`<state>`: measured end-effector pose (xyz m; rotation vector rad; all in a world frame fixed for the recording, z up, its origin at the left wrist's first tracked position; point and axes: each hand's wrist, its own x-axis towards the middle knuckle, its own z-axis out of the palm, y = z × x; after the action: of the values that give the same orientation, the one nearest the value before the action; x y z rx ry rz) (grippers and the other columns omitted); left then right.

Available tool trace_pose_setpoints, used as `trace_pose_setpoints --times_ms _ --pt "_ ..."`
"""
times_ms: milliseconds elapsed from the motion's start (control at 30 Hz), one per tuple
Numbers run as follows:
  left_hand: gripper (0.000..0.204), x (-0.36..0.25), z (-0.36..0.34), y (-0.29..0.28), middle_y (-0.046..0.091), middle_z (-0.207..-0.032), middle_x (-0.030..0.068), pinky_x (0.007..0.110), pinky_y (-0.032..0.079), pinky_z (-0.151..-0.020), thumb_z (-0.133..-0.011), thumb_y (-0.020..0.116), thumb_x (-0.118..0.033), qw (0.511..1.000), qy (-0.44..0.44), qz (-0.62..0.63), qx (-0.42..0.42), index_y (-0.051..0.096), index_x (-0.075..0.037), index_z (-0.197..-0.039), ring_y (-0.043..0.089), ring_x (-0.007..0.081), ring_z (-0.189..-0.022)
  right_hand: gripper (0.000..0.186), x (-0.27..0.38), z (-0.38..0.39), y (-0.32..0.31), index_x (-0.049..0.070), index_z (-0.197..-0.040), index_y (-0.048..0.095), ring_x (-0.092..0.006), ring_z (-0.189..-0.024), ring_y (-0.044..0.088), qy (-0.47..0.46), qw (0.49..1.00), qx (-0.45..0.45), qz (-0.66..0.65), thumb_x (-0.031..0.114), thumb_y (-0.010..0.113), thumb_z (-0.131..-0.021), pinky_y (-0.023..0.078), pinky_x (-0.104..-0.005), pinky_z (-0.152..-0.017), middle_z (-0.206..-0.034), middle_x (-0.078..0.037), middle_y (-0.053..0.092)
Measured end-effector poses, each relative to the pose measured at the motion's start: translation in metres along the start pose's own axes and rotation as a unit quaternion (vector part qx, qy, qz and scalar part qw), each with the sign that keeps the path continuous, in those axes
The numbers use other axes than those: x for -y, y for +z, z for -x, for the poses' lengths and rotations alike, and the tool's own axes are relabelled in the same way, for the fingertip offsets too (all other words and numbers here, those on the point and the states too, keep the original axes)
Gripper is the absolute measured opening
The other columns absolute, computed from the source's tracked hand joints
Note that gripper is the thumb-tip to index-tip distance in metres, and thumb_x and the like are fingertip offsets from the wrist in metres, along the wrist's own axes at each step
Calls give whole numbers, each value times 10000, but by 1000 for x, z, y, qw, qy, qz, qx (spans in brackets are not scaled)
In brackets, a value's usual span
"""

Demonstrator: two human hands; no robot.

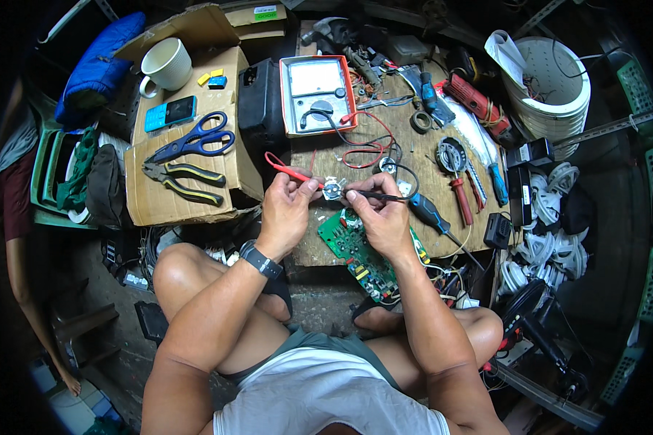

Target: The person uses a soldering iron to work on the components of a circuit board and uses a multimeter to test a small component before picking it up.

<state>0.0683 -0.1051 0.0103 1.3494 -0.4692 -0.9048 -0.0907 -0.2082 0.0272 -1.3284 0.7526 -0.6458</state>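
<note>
My left hand (286,210) is closed on a red test probe (305,179), its fingertips beside a small round metal component (332,190). My right hand (377,214) grips a black probe (386,196) at the component's right; which fingers support the component is unclear. The leads trail from an analog meter (315,83) in a red-edged case at the back of the wooden board (432,177). Below my hands lies a green circuit board (341,243), partly hidden by my right wrist. A blue-handled screwdriver (426,210) lies beside my right hand.
At left, pliers (196,190), scissors (185,145), a phone (170,112) and a mug (168,61) sit on cardboard. Right are a red power tool (471,101), a white bucket (551,94) and white plastic parts (548,254). Another person's arm (25,283) shows at far left.
</note>
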Motion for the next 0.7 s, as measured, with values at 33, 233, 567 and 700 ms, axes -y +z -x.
trace_pose_setpoints --times_ms 33,233,567,700 --pt "223 2 -1 0 704 -1158 177 349 613 -976 -1082 585 -82 1000 4 3 -1 509 32 -1259 719 218 -1074 203 1 0 0 -13 -1104 566 -160 -984 726 1 1000 0 5 58 724 -997 605 -296 -865 -1092 -130 740" --pt "224 0 -1 -1 708 -1150 171 347 617 -966 -1073 594 -73 1000 3 -15 -2 511 25 -1257 722 215 -1061 204 0 1 1 -10 -1100 578 -144 -975 723 -8 1000 -3 1 67 733 -993 607 -290 -849 -1082 -124 745" --pt "215 -2 -2 0 716 -1128 156 342 615 -947 -1074 599 -82 999 5 -30 -10 522 19 -1248 721 203 -1055 197 -1 2 3 -4 -1104 597 -129 -972 721 -11 1000 -5 16 83 735 -993 596 -283 -830 -1068 -105 754" --pt "212 -5 -2 -2 721 -1136 149 335 602 -937 -1073 609 -93 998 24 -53 -10 538 13 -1242 718 187 -1042 203 -1 2 3 11 -1092 616 -121 -988 706 -46 997 -1 56 112 755 -984 574 -289 -850 -1059 -83 757"
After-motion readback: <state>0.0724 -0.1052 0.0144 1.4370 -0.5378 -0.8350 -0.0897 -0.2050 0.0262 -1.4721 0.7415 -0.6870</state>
